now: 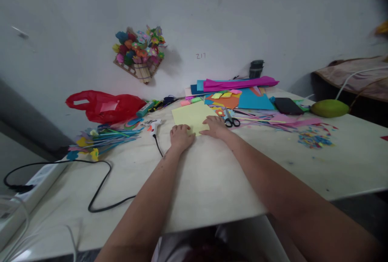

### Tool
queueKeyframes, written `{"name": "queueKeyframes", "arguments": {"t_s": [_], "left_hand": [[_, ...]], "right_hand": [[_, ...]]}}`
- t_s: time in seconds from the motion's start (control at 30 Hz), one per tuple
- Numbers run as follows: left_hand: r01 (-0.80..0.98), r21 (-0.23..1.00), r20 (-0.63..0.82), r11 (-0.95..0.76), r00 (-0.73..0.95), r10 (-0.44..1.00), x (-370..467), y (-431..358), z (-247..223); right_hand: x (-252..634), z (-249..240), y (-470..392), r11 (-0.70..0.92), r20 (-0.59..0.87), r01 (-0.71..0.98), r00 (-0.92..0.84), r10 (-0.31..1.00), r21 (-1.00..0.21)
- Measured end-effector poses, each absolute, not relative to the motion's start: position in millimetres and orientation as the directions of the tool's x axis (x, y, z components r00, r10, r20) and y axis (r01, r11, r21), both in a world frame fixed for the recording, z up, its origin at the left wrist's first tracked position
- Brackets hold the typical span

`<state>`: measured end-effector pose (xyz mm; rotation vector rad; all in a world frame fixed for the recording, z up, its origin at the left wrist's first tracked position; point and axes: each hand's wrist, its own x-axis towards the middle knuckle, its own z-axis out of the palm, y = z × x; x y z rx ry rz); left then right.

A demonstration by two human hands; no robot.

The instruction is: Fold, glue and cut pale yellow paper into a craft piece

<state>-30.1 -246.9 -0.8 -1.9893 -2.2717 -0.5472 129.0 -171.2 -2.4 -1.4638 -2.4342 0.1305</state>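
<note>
A pale yellow sheet of craft paper (194, 115) lies at a slant on the table in front of me. My left hand (181, 136) is at its near left edge, fingers bent over the sheet and thumb towards the right. At the near right edge, my right hand (216, 127) has its fingers and thumb on the paper. Both hands hold the sheet by its near side; the fingertips' undersides are hidden. Just right of my right hand are black-handled scissors (232, 122). A white glue gun (155, 126) rests left of my left hand.
Paper flowers on stems (112, 138) and a red plastic bag (113, 106) lie left. A black cord (106, 177) crosses the table towards a power strip (39, 181). Coloured sheets (256, 99), a phone (287, 106), a green mango-like object (330, 108) and paper scraps (315, 137) occupy the right.
</note>
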Motion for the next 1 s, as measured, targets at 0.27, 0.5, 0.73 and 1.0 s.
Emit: {"name": "queueKeyframes", "arguments": {"t_s": [0.27,0.5,0.73,1.0], "left_hand": [[0.969,0.224,0.265,0.105,-0.164,0.950,-31,-248,0],[0.967,0.234,0.243,0.096,-0.153,0.958,-44,-248,2],[0.968,0.245,0.174,0.047,-0.092,0.980,-61,-246,-1],[0.976,0.216,0.158,0.023,-0.059,0.986,-63,-245,2]], "right_hand": [[129,-1,-172,0.440,0.121,0.868,-0.423,0.898,-0.232],[128,-2,-175,0.512,0.188,0.831,-0.479,0.857,-0.217],[117,-6,-183,0.747,0.336,0.571,-0.668,0.664,-0.341],[93,-8,-195,0.760,0.325,0.494,-0.701,0.635,-0.422]]}}
